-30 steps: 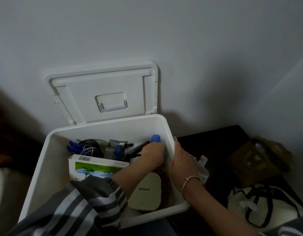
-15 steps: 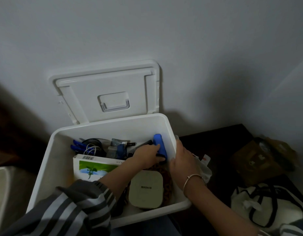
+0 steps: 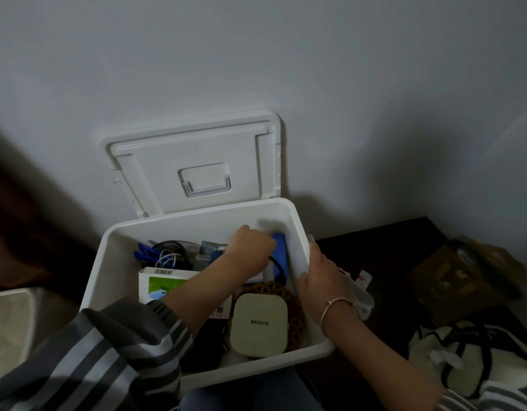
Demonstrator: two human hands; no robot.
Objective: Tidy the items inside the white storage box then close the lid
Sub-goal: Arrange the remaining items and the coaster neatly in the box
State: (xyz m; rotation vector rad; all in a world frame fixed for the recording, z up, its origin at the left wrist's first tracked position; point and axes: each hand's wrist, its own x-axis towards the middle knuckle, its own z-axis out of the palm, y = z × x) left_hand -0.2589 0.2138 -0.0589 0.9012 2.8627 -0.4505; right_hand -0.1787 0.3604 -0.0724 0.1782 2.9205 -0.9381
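The white storage box [image 3: 194, 221] stands open, its lid [image 3: 197, 161] leaning back against the wall. My left hand [image 3: 250, 247] reaches into the far right corner and grips a blue tool [image 3: 280, 253] with a dark cable. My right hand [image 3: 321, 277] rests on the box's right rim, fingers over the edge. Inside lie a green and white carton [image 3: 161, 281], a cream square device [image 3: 258, 324] on a brown woven mat [image 3: 292, 301], blue pens [image 3: 145, 253] and coiled cables [image 3: 170, 255].
A white plastic bag [image 3: 360, 292] hangs beside the box's right wall. On the dark floor to the right sit a brown cardboard box [image 3: 452, 280] and a white tote bag with black handles [image 3: 463, 357]. A pale bin [image 3: 10, 321] stands at the left.
My left hand has moved the blue tool further back and right, against the box's far right corner. My right hand stays on the right rim.
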